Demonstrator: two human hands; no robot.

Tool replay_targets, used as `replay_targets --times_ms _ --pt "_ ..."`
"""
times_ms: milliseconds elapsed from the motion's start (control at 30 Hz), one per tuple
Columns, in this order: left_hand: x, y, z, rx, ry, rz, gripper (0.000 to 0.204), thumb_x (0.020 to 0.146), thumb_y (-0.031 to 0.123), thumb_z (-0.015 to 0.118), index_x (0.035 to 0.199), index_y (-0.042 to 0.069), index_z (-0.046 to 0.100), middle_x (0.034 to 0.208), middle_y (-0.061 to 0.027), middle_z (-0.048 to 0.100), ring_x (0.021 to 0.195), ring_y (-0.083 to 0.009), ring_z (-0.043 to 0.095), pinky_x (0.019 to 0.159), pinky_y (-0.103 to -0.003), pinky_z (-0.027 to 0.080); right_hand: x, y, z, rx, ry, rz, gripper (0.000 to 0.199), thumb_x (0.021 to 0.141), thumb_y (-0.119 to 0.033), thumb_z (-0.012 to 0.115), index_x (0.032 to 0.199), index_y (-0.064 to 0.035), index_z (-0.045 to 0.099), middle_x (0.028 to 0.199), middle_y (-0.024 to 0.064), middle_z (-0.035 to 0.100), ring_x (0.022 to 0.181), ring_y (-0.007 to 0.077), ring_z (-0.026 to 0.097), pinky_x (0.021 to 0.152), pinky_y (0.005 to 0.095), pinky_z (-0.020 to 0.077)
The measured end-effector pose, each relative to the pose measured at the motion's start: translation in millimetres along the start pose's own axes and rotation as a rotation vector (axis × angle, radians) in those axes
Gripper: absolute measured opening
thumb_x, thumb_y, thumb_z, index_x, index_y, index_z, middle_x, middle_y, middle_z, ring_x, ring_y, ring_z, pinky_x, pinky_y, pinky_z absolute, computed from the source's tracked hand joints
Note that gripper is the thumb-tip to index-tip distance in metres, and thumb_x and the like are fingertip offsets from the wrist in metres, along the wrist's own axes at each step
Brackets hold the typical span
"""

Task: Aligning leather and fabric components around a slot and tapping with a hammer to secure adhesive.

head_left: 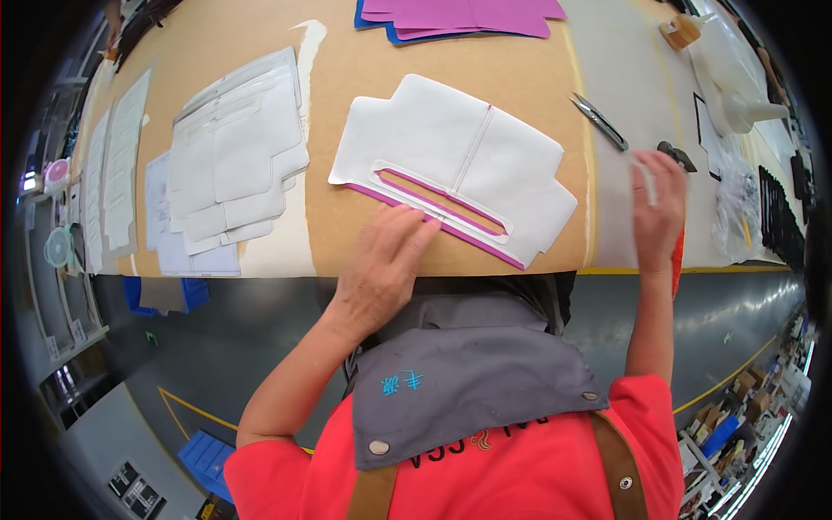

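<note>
A white flat panel with a purple folded-over edge lies at an angle on the table in front of me. A long purple-rimmed slot runs near its near edge. My left hand rests with its outstretched fingertips on that purple edge, beside the slot. To the right, apart from the panel, my right hand is raised over the table's near right part and smeared by motion. Something pale shows at its fingers, too blurred to name. A slim grey pointed cutting tool lies just beyond this hand, next to a small black object.
Overlapping white panels are stacked to the left, with paper sheets farther left. Purple and blue pieces lie at the far side. On the right are an amber bottle, a white funnel-tipped container and clear plastic.
</note>
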State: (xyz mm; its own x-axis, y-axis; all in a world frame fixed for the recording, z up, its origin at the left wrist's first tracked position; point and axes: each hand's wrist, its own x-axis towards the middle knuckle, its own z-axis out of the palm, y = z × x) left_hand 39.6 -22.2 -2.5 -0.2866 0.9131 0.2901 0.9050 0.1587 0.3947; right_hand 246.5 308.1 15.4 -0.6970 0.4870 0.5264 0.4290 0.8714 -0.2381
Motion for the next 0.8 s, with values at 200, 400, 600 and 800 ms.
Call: replay_targets --times_ms 200,400,600,800 --pt "10.9 11.4 8.5 -0.002 -0.019 -0.1 0.047 0.091 0.014 0.074 0.137 0.008 0.065 0.135 -0.013 0.058 0.124 -0.0323 0.056 0.104 -0.044 0.047 -55.7 100.3 -41.2 -0.278 -0.17 0.742 0.046 0.096 -0.037 0.075 0.123 -0.0021 0.065 0.121 0.0142 0.068 0.113 0.0303 0.063 0.096 0.0427 0.0498" --pt "14.5 27.7 22.8 0.029 0.0 -0.105 0.053 0.09 0.021 0.077 0.139 0.008 0.063 0.135 -0.0108 0.057 0.126 -0.0297 0.053 0.106 -0.043 0.041 -58.3 106.4 -35.5 0.058 -0.154 0.789 0.042 0.098 -0.033 0.072 0.123 -0.0022 0.06 0.102 0.0073 0.066 0.089 0.0196 0.065 0.084 0.0356 0.054" --pt "22.3 7.7 18.1 0.059 0.079 -0.056 0.048 0.094 0.02 0.074 0.138 0.007 0.062 0.137 -0.0122 0.057 0.129 -0.0318 0.053 0.112 -0.045 0.04 -35.5 -30.0 -56.3 0.582 -0.291 0.717 0.025 0.102 -0.016 0.066 0.125 -0.0078 0.06 0.093 0.0006 0.064 0.074 0.0072 0.057 0.069 0.0253 0.0501" --pt "28.2 0.1 27.0 -0.049 0.081 -0.113 0.041 0.095 0.02 0.072 0.133 0.005 0.063 0.139 -0.0139 0.057 0.133 -0.0356 0.052 0.115 -0.049 0.04 -19.3 -99.3 -40.2 0.539 -0.371 0.117 0.044 0.095 -0.005 0.073 0.137 -0.0023 0.06 0.101 0.0175 0.068 0.077 0.0358 0.062 0.076 0.0343 0.0534"
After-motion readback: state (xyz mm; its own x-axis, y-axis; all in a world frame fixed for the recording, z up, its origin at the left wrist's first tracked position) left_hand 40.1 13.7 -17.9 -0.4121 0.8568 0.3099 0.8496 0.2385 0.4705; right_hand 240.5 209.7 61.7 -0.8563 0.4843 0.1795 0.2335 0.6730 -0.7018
